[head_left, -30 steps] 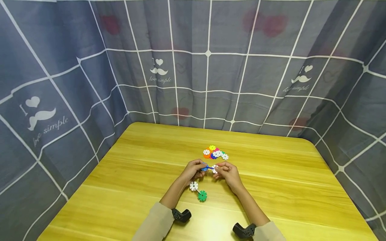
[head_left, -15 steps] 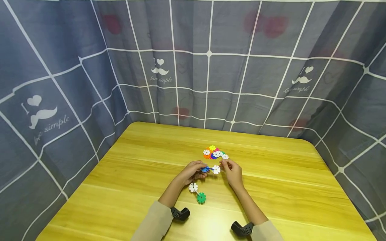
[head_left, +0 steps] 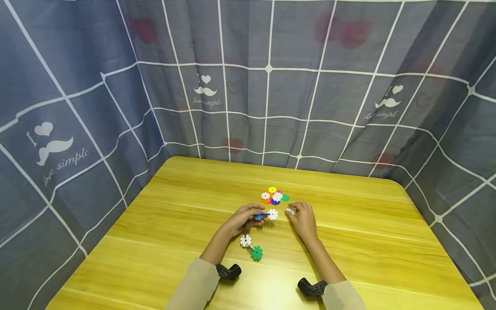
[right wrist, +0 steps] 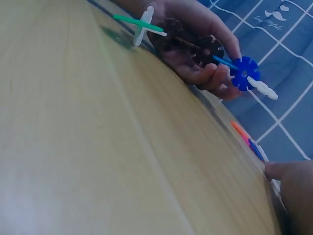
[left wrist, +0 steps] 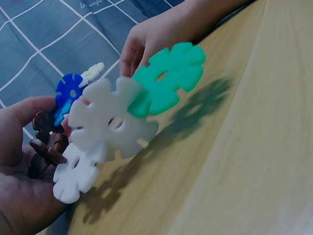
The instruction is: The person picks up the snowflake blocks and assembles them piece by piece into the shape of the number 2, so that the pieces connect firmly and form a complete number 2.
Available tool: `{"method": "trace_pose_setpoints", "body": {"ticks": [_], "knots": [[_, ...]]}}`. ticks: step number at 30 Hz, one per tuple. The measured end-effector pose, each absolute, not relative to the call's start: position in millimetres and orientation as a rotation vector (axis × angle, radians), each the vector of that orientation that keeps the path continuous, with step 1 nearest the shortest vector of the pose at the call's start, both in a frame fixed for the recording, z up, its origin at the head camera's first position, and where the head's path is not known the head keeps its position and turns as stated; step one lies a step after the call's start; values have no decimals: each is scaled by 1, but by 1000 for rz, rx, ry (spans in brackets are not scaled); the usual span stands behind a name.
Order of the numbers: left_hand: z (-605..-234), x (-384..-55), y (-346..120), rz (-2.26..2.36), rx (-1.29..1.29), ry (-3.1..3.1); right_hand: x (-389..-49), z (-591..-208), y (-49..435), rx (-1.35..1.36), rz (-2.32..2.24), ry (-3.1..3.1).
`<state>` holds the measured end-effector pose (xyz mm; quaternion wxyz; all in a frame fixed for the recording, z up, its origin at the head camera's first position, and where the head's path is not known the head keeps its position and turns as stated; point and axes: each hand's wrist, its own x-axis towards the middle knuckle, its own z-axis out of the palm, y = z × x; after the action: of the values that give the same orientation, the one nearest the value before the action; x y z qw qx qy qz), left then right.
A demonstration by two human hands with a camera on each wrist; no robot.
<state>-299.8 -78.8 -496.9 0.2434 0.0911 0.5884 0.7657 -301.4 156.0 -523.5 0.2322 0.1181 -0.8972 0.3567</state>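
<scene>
"While our left hand [head_left: 240,218] has its grip clamped on the chain of slotted discs [left wrist: 98,110], in which step are we?"

"We judge that we are at the fetching of a further part. Our right hand [head_left: 305,220] pinches a white piece [head_left: 291,210], most probably a slotted disc; whether it is one or several, we cannot tell."

"And where is the chain?"

"It is lifted above the surface [head_left: 360,232], nearer to us than the disc pile [head_left: 277,196]. Its brown discs [right wrist: 200,58] are within the left hand, the dark blue disc [right wrist: 238,80] and the white end disc [head_left: 270,215] point away from it, and the green disc [head_left: 256,256] makes the other end."

"What does the next move call for?"

"In our opinion, bringing the white piece to a free end, matching slot with slot, and pressing gently, with the left grip steady."
</scene>
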Motion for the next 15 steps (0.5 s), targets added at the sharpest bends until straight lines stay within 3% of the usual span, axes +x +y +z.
{"method": "trace_pose_setpoints", "body": {"ticks": [15], "knots": [[-493, -303, -84, 1786, 362, 1989, -287, -521, 147, 244, 1070, -2533]]}}
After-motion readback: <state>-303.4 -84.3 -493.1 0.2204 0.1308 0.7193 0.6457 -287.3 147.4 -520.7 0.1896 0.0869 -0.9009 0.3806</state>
